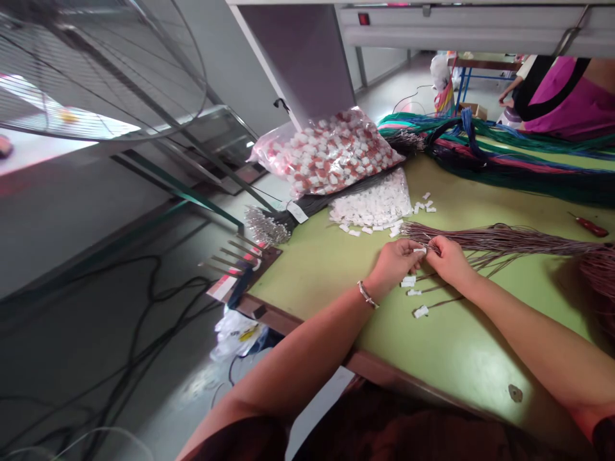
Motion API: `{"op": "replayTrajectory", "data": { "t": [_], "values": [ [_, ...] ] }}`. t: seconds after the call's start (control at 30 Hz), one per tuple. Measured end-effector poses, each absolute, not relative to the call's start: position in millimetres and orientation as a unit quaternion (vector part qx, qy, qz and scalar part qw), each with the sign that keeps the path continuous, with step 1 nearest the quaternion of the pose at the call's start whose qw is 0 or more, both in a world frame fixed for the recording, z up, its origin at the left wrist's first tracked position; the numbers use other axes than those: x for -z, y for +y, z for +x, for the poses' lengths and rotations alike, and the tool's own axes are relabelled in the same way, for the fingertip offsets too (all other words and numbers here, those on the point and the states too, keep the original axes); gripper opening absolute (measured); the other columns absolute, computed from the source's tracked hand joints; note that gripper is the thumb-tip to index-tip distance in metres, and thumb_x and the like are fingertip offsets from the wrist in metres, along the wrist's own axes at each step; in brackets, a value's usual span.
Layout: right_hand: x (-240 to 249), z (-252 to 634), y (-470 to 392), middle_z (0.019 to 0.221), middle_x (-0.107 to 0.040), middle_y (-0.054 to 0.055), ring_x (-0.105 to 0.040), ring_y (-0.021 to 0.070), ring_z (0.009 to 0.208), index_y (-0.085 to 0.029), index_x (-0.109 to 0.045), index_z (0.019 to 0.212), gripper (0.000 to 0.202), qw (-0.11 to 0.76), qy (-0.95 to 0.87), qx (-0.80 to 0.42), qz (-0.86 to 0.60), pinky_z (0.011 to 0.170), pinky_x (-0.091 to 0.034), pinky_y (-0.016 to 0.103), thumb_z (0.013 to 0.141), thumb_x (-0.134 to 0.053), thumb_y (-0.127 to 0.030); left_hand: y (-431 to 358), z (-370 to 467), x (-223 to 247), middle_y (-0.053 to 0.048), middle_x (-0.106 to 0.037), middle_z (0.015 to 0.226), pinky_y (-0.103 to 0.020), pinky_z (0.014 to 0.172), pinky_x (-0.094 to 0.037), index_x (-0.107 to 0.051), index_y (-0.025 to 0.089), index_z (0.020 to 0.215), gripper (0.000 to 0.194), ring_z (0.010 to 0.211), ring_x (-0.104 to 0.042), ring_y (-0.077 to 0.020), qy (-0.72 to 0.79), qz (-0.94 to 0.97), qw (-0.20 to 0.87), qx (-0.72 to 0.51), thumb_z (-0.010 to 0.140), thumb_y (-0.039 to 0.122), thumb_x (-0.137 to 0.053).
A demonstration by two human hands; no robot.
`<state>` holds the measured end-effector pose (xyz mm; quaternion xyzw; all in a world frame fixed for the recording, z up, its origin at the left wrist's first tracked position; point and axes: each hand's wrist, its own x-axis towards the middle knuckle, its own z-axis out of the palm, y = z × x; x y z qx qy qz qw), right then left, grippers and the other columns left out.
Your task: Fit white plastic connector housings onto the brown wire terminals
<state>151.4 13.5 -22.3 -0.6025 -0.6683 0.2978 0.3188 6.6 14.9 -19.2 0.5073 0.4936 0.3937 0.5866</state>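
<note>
My left hand (pixel 396 264), with a bracelet at the wrist, pinches a small white connector (pixel 419 250) between thumb and fingers. Right beside it, my right hand (pixel 446 257) is closed around the end of a thin brown wire, close to the connector; the fingers hide most of that wire. Behind both hands a bundle of brown wires (pixel 504 238) runs across the green table (pixel 317 275). Just below the hands lie several wires with white connectors (pixel 421 312) at their ends. A clear bag of white connectors (pixel 372 202) lies open beyond my left hand, some spilled around it.
A large bag of white and brown pieces (pixel 331 153) rests behind, near black wires (pixel 288 221). Green and blue wires (pixel 519 153) cover the back right. A red screwdriver (pixel 590 226) lies at right. A fan (pixel 96 70) stands upper left; a person (pixel 557 96) is beyond the table.
</note>
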Motion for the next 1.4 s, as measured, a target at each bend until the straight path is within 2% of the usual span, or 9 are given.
{"op": "replayTrajectory", "data": {
  "t": [0.23, 0.63, 0.87, 0.97, 1.07, 1.17, 1.23, 1.3, 1.4],
  "values": [
    [15, 152, 13, 0.051, -0.044, -0.004, -0.035, 0.0099, 0.049, -0.019, -0.046, 0.062, 0.010, 0.326, -0.657, -0.329, -0.595, 0.049, -0.028, 0.024, 0.064, -0.046, -0.029, 16, -3, 23, 0.004, -0.056, 0.052, -0.017, 0.043, -0.042, -0.059, 0.012, 0.082, 0.007, 0.040, -0.050, -0.0052, 0.497, 0.506, 0.585, -0.394, 0.075, 0.009, -0.059],
    [17, 152, 13, 0.051, -0.044, -0.004, -0.035, 0.0098, 0.049, -0.019, -0.046, 0.061, 0.010, 0.338, -0.651, -0.334, -0.592, 0.050, -0.029, 0.023, 0.063, -0.046, -0.029, 20, -7, 31, 0.004, -0.057, 0.053, -0.018, 0.047, -0.043, -0.062, 0.012, 0.081, 0.013, 0.045, -0.052, -0.0056, 0.471, 0.536, 0.574, -0.402, 0.069, 0.015, -0.066],
    [17, 152, 14, 0.053, -0.045, -0.004, -0.036, 0.0099, 0.050, -0.018, -0.047, 0.064, 0.013, 0.330, -0.649, -0.351, -0.589, 0.050, -0.029, 0.023, 0.063, -0.047, -0.032, 19, 2, 34, 0.003, -0.058, 0.059, -0.018, 0.049, -0.041, -0.066, 0.014, 0.075, 0.010, 0.049, -0.051, -0.0051, 0.476, 0.593, 0.493, -0.422, 0.068, 0.009, -0.061],
    [16, 153, 15, 0.052, -0.044, -0.004, -0.035, 0.0098, 0.050, -0.018, -0.048, 0.064, 0.013, 0.330, -0.648, -0.349, -0.591, 0.050, -0.029, 0.023, 0.064, -0.047, -0.031, 18, -1, 27, 0.003, -0.058, 0.058, -0.018, 0.050, -0.044, -0.067, 0.013, 0.081, 0.015, 0.050, -0.053, -0.0060, 0.470, 0.580, 0.528, -0.404, 0.067, 0.011, -0.065],
    [16, 153, 14, 0.053, -0.045, -0.004, -0.035, 0.0098, 0.049, -0.019, -0.048, 0.064, 0.011, 0.336, -0.649, -0.343, -0.590, 0.050, -0.029, 0.023, 0.064, -0.046, -0.029, 18, -5, 20, 0.001, -0.062, 0.060, -0.021, 0.053, -0.049, -0.065, 0.013, 0.092, 0.022, 0.051, -0.057, -0.0081, 0.467, 0.527, 0.586, -0.401, 0.072, 0.023, -0.066],
    [17, 153, 13, 0.053, -0.046, -0.004, -0.036, 0.0100, 0.049, -0.019, -0.048, 0.064, 0.009, 0.333, -0.661, -0.329, -0.586, 0.050, -0.029, 0.024, 0.065, -0.046, -0.028, 20, -8, 19, -0.004, -0.066, 0.066, -0.023, 0.055, -0.051, -0.065, 0.011, 0.080, 0.021, 0.054, -0.060, -0.0090, 0.464, 0.489, 0.620, -0.402, 0.073, 0.030, -0.067],
    [17, 153, 12, 0.052, -0.046, -0.004, -0.036, 0.0100, 0.048, -0.019, -0.048, 0.064, 0.010, 0.326, -0.665, -0.323, -0.589, 0.049, -0.028, 0.024, 0.066, -0.047, -0.028, 21, -8, 22, -0.005, -0.067, 0.068, -0.024, 0.059, -0.052, -0.064, 0.010, 0.076, 0.020, 0.057, -0.061, -0.0097, 0.453, 0.488, 0.630, -0.398, 0.069, 0.028, -0.070],
    [17, 153, 12, 0.051, -0.045, -0.004, -0.035, 0.0099, 0.048, -0.019, -0.047, 0.064, 0.011, 0.322, -0.662, -0.327, -0.592, 0.049, -0.028, 0.024, 0.066, -0.047, -0.029, 22, -7, 25, -0.003, -0.067, 0.067, -0.025, 0.063, -0.052, -0.065, 0.011, 0.080, 0.019, 0.061, -0.062, -0.0101, 0.443, 0.496, 0.628, -0.403, 0.067, 0.023, -0.072],
    [16, 154, 13, 0.052, -0.045, -0.004, -0.035, 0.0098, 0.049, -0.019, -0.048, 0.064, 0.011, 0.324, -0.656, -0.339, -0.592, 0.050, -0.028, 0.024, 0.066, -0.047, -0.030, 22, -8, 28, -0.003, -0.067, 0.069, -0.026, 0.066, -0.051, -0.067, 0.013, 0.083, 0.016, 0.063, -0.061, -0.0109, 0.451, 0.545, 0.576, -0.410, 0.069, 0.018, -0.068]
  ]
}}
